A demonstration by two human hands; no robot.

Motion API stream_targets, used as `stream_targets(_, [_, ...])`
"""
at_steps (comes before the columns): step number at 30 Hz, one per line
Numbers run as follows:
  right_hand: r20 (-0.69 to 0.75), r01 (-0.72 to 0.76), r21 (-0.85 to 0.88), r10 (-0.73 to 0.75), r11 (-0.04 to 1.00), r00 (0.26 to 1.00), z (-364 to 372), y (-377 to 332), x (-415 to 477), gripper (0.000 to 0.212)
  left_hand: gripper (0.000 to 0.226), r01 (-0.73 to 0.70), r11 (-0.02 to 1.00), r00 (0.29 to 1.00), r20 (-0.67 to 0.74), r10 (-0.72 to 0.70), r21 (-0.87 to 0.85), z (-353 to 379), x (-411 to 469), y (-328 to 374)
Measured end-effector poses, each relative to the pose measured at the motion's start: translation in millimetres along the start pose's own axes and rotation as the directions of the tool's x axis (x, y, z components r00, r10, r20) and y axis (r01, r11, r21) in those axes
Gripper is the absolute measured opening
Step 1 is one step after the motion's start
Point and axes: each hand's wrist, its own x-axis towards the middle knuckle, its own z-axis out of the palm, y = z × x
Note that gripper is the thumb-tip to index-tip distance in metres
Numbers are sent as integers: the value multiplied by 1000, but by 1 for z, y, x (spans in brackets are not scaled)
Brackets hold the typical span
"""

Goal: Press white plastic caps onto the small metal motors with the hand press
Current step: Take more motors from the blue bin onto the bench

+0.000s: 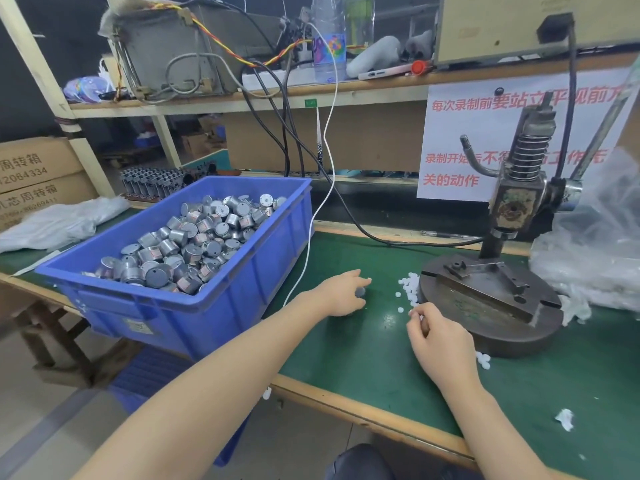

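In the head view our left hand [343,296] curls round a motor [360,292] standing on the bench [346,368], just right of the bin [242,306] heaped with motors [194,237]. Our right hand [436,336] pinches what looks like a cap [421,318], beside the caps [410,285] scattered against the press [491,306] base. We judge this the pick-up step. Next the cap must sit squarely on the motor, and the pair must go under the ram [493,242]. The bench is green-matted with a wooden edge. Behind it are a shelf [346,95], cables [277,109], cartons [31,174] and a notice [467,133].
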Motion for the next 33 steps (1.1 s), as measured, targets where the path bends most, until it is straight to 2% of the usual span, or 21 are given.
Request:
stream_targets(5, [0,13,-15,-13,1000,1000,1,1,0,8,47,-13,1000,1000,13,12,18,4,10,8])
stream_targets(7, [-6,17,-2,-17,1000,1000,0,0,0,7,43,9,999,1000,13,-8,-51,1,13,7])
stream_targets(11, [6,24,2,-24,1000,1000,0,0,0,7,38,68,966,992,-82,-91,-251,-5,17,0])
stream_targets(16, [8,27,5,-27,1000,1000,0,-1,0,7,29,46,979,976,-200,-87,-200,0,22,2])
stream_targets(22, [15,44,21,-44,999,999,-2,-3,-1,6,43,98,984,930,-338,-143,-148,4,29,-3])
stream_targets(24, [23,43,25,-43,999,999,-2,-2,-1,6,39,152,970,918,-336,-210,-190,3,31,-9])
stream_targets(27, [36,40,19,-41,999,999,0,0,1,6,32,198,948,934,-244,-260,-249,0,31,-16])
stream_targets(30, [31,40,15,-40,999,999,1,0,2,7,30,172,947,950,-209,-233,-272,-2,27,-20])
stream_targets(33, [24,40,4,-41,999,999,1,-1,2,6,27,122,960,952,-243,-184,-251,-10,21,-22])
